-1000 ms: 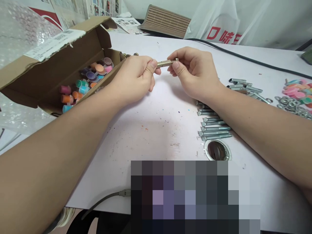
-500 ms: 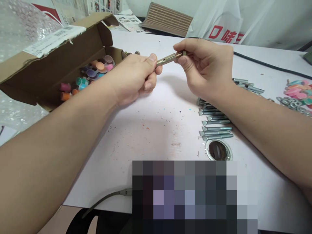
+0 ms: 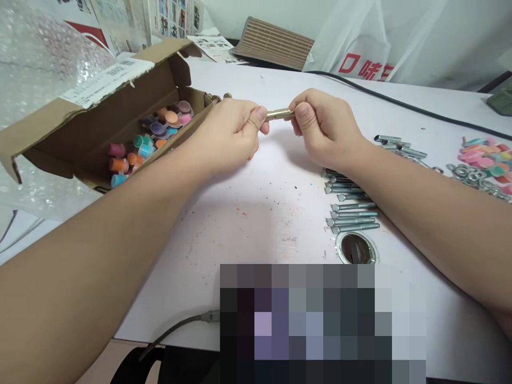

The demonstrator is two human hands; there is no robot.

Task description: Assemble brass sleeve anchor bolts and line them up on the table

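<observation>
**Both hands on one short metal sleeve above the bench**

Nearest to you, the white bench (image 3: 248, 224) is flecked with small specks of colour, and a grey cable (image 3: 176, 332) curls up to its front edge. Just right of centre a round metal-rimmed hole (image 3: 356, 248) is set into the top. Right behind it a row of long bolts (image 3: 352, 210) lies side by side, heads to the left, partly under your right forearm.

Further in, your two hands meet above the bench. Your left hand (image 3: 232, 133) is curled shut, thumb and forefinger pinching the left end of a short brass-coloured metal sleeve (image 3: 279, 113). Your right hand (image 3: 324, 128) is curled too, its thumb and fingers gripping the right end of the same piece. The sleeve lies nearly level between the two hands, clear of the surface, with only its middle showing between the fingertips.

To your left an open cardboard box (image 3: 100, 128) lies tilted, its flap raised, with small plastic plugs (image 3: 148, 141) in pink, orange, teal and purple heaped inside. Its near corner sits just beside your left hand. Bubble wrap (image 3: 36, 64) lies under and behind the box.

Off to the right more bolts (image 3: 400, 146) lie loose, then a cluster of washers (image 3: 474, 175), and past them another small pile of coloured plugs (image 3: 486, 156). A black cord (image 3: 416, 109) runs across the far side of the bench, in front of a white plastic bag (image 3: 384, 42) with red print. A ribbed brown pad (image 3: 272, 42) and printed papers (image 3: 172, 18) lie at the back.
</observation>
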